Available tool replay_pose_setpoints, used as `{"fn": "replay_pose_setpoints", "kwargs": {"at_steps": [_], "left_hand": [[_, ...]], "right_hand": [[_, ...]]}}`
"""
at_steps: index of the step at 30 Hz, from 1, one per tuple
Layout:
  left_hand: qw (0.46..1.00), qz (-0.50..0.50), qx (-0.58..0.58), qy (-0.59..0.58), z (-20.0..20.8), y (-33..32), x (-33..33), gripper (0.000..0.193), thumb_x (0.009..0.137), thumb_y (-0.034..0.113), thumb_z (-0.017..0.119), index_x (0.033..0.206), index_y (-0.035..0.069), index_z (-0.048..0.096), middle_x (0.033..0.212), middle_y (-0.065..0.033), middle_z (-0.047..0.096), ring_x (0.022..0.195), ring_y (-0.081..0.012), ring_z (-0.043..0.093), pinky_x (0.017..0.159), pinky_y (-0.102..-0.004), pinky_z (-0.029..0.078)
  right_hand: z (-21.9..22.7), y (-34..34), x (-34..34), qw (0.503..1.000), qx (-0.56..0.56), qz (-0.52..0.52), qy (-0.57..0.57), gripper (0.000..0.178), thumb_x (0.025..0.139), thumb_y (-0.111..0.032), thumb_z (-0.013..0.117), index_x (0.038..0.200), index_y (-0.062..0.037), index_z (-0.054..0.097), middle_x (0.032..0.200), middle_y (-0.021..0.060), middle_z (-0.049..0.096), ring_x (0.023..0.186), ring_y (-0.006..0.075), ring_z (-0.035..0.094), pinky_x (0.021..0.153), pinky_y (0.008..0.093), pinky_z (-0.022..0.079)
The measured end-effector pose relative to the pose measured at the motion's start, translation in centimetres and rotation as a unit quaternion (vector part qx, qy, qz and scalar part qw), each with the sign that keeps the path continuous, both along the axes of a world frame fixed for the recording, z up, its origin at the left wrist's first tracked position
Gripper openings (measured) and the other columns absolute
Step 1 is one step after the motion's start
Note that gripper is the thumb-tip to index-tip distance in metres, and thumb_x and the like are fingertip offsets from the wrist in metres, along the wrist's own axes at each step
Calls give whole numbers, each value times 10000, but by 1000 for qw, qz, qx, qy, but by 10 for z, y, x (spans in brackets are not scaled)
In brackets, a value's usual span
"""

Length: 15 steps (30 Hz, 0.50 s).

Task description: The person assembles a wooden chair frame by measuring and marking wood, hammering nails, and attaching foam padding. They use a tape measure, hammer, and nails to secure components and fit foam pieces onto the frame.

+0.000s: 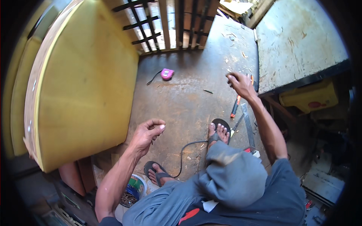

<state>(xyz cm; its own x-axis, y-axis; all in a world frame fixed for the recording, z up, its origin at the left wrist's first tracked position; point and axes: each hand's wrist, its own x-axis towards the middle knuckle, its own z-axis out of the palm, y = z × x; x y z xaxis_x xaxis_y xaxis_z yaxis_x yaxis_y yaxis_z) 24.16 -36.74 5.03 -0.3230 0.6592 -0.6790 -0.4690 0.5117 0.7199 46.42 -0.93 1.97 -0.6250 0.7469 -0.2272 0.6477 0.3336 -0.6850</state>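
Note:
My left hand [145, 136] hovers over the brown work surface [181, 101], thumb and forefinger pinched together. What it holds, if anything, is too small to make out; a tiny dark bit shows under the fingers. Farther off to the right, my right hand [241, 84] is also closed, its fingertips pressed together and their contents hidden. Beneath and beside that wrist lies an orange-and-black hand tool [236, 106], partly covered by the hand. A pink tape measure [167, 74] with a black strap lies at the far left of the surface. A short dark pencil-like stick [208, 91] rests near the middle.
A large yellow padded panel [86, 86] with a wooden edge stands at left. To the right are a metal ruler-like strip [248, 126] and a scuffed pale tabletop [301, 41]. A black cord [182, 152] runs between my sandalled feet. A bucket [141, 184] holds small metal pieces.

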Motion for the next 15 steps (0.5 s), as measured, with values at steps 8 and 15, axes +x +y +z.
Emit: {"fn": "replay_pose_setpoints", "kwargs": {"at_steps": [8,15], "left_hand": [[989,67,-93,97,-145,152,26,239,913,162,723,1104,20,697,946,-21,707,640,-60,504,553,-229,393],[909,80,-185,365,-205,161,72,258,919,201,672,1129,61,722,965,-108,714,905,-240,658,839,-376,510]], "right_hand": [[-140,-32,99,963,-19,-225,-146,607,863,-426,718,1315,-86,496,1096,213,695,1008,399,682,869,493,509],[-167,-6,107,956,-22,-282,-80,444,834,-227,617,1219,-16,549,897,210,691,803,347,705,777,480,555]]}}
